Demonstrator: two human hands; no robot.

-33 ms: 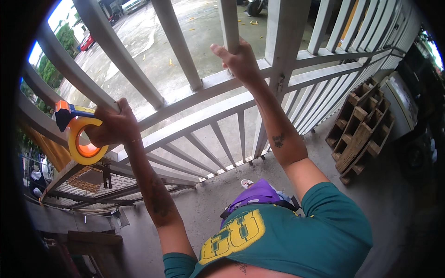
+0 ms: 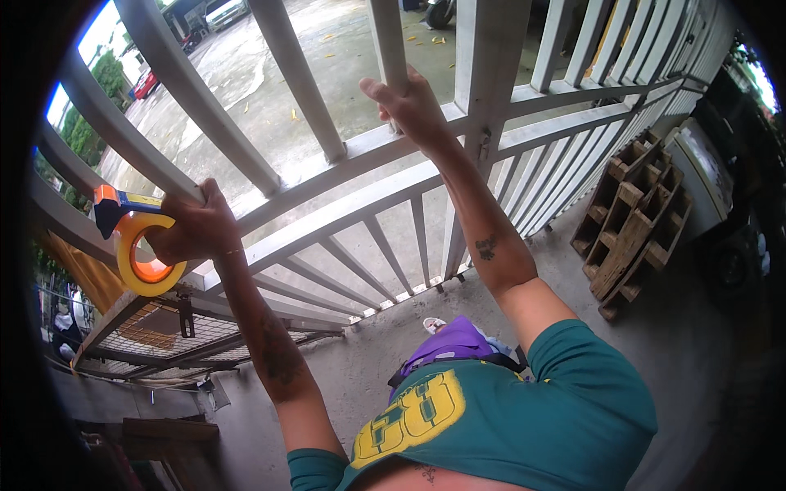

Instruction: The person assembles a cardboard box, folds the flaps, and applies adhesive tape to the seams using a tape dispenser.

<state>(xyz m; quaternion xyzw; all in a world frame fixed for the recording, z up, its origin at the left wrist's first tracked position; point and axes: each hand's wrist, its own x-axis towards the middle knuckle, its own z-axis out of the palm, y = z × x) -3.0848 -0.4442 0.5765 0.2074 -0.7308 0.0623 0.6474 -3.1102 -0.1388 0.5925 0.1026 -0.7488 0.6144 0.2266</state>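
Note:
A white metal gate [image 2: 332, 173] with upright bars stands in front of me. My left hand [image 2: 203, 222] is closed at one of its bars on the left. The same hand also holds a tape dispenser [image 2: 123, 200] with blue and orange parts, carrying a yellow tape roll [image 2: 131, 266] with an orange core. Some of those fingers are hidden behind the roll and the bar. Farther right, my right hand [image 2: 413, 110] is wrapped round another upright bar, just above the crossbar. Its index finger or thumb sticks out to the left.
A latch [image 2: 485, 144] sits on the thick gate post right of my right hand. Stacked wooden pallets [image 2: 634, 221] lean at the right. A wire-mesh panel [image 2: 172, 331] stands low at the left. Beyond the gate lie concrete ground, a red car [image 2: 145, 84] and a white car [image 2: 227, 14].
The gate bars, the post and my right hand have shifted slightly left in view. My left hand and the tape dispenser sit slightly lower and farther left. Both grips look the same.

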